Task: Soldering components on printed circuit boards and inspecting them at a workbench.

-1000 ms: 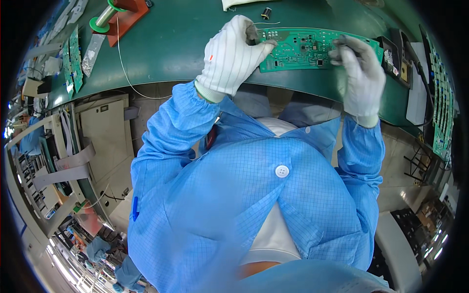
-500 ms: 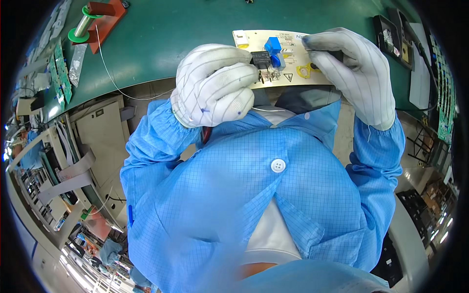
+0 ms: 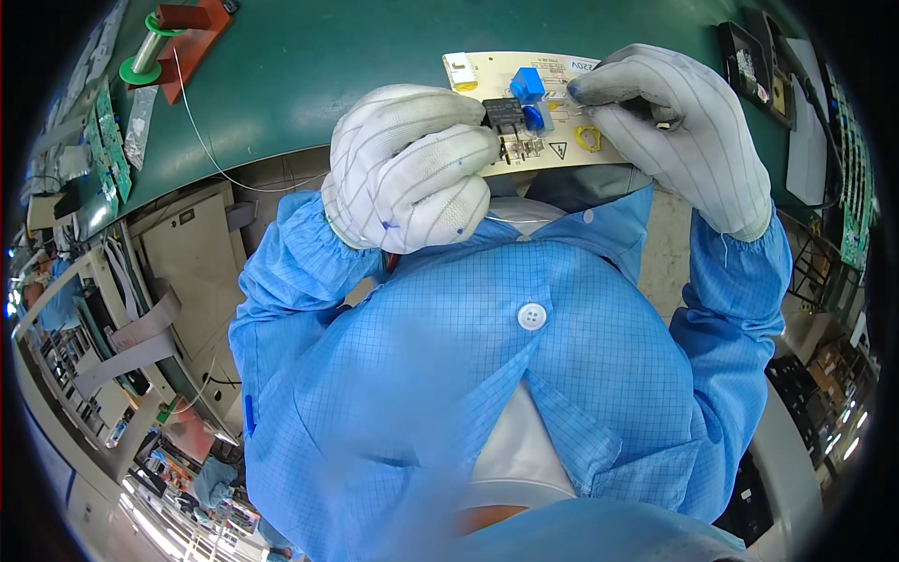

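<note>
A cream circuit board [image 3: 552, 161] is held up in front of my chest, at the near edge of the green bench. It carries a blue block [image 3: 527, 85], a black component [image 3: 504, 113], a yellow ring-shaped part [image 3: 588, 139] and a white connector [image 3: 460, 71]. My left hand [image 3: 407, 169], in a striped white glove, is closed at the board's left side, its fingertips partly hidden. My gloved right hand [image 3: 670, 131] curls over the right end, thumb and forefinger together at the board's face. Whatever they pinch is too small to make out.
A solder wire spool [image 3: 148, 51] sits on a red stand [image 3: 198, 47] at the far left; its wire runs to my left hand. Green circuit boards [image 3: 108, 140] lie at the left and more [image 3: 852, 178] at the right. A black tray [image 3: 749, 70] rests at the back right.
My right hand's fingertips have shifted left across the board, the forefinger and thumb drawing together. The board has tilted slightly, and my left hand keeps its hold.
</note>
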Demonstrator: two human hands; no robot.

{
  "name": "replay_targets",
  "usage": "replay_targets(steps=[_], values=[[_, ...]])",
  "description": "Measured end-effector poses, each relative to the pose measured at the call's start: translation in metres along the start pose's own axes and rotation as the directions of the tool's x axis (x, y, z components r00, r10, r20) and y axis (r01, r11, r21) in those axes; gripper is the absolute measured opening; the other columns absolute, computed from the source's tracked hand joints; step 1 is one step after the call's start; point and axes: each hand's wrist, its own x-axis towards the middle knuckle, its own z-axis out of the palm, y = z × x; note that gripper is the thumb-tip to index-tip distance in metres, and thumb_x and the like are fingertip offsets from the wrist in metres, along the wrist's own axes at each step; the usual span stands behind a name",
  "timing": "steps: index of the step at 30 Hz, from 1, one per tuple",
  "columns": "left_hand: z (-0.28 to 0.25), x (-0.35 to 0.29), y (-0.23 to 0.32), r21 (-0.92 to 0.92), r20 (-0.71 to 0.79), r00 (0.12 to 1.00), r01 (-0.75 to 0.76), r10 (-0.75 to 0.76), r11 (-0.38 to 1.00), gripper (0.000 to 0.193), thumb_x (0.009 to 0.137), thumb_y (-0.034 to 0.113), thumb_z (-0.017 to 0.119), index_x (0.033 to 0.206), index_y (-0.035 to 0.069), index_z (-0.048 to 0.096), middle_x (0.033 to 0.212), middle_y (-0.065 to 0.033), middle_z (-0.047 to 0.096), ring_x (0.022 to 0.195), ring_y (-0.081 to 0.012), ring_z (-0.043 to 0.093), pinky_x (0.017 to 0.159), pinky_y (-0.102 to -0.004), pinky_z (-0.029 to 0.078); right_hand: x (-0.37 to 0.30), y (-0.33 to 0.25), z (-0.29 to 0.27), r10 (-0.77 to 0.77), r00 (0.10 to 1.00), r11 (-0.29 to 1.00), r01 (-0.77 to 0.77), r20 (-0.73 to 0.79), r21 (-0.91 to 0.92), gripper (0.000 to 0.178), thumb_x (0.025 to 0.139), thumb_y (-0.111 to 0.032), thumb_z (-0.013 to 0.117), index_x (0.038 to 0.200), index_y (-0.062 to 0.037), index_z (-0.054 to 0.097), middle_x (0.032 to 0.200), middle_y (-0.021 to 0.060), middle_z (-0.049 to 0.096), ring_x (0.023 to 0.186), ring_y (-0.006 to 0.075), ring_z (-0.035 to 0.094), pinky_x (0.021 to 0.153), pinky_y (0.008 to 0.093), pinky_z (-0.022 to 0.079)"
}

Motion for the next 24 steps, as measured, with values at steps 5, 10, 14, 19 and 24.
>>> replay_targets(steps=[5,10,14,19,24], values=[[-0.001,-0.003,-0.003,0.023,-0.038,0.998,-0.045,0.046,0.999,0.024,0.068,0.02,0.07,0.09,0.012,0.066,0.102,-0.0063,0.067,0.095,-0.0272,0.066,0.079,-0.0438,0.057,0.002,0.0,0.003,-0.015,1.0,1.0,0.015,-0.002,-0.015,0.019,0.081,-0.007,0.072,0.099,-0.0052,0.069,0.091,0.0101,0.068,0.082,0.0205,0.068,0.07,0.0314,0.055],[0.002,-0.007,-0.001,0.05,-0.029,1.0,-0.011,0.012,0.999,0.022,0.07,0.023,0.07,0.088,0.011,0.065,0.102,-0.0076,0.068,0.095,-0.0273,0.066,0.079,-0.0436,0.057,0.006,0.0,0.004,-0.081,0.997,0.995,0.08,-0.009,-0.055,0.02,0.08,-0.005,0.072,0.099,-0.0062,0.069,0.092,0.0092,0.068,0.081,0.021,0.068,0.069,0.0316,0.055],[0.005,-0.009,-0.004,0.035,-0.075,0.996,-0.053,0.056,0.998,0.018,0.071,0.022,0.069,0.085,0.01,0.065,0.101,-0.0092,0.068,0.095,-0.0282,0.065,0.079,-0.0441,0.057,0.01,-0.005,0.006,-0.146,0.989,0.984,0.143,-0.015,-0.106,0.021,0.078,-0.004,0.071,0.098,-0.0061,0.069,0.092,0.0083,0.067,0.082,0.0208,0.067,0.07,0.0313,0.055],[0.003,-0.008,-0.001,0.044,-0.046,0.999,-0.012,0.014,0.999,0.019,0.069,0.022,0.068,0.084,0.011,0.063,0.1,-0.0102,0.069,0.093,-0.0305,0.066,0.077,-0.0453,0.058,0.011,0.011,0.016,-0.116,0.993,0.974,0.121,0.038,-0.189,0.029,0.075,-0.012,0.076,0.103,-0.0069,0.068,0.099,0.008,0.068,0.089,0.023,0.067,0.077,0.0341,0.054],[0.005,-0.009,-0.003,0.055,-0.077,0.994,-0.067,0.071,0.996,0.022,0.067,0.022,0.067,0.086,0.014,0.059,0.1,-0.0104,0.068,0.091,-0.0315,0.066,0.076,-0.0451,0.058,0.022,0.024,0.03,-0.581,0.715,0.81,0.551,-0.389,-0.2,0.014,0.08,-0.014,0.067,0.093,-0.0105,0.063,0.081,0.0092,0.064,0.075,0.0302,0.064,0.068,0.0383,0.051]])
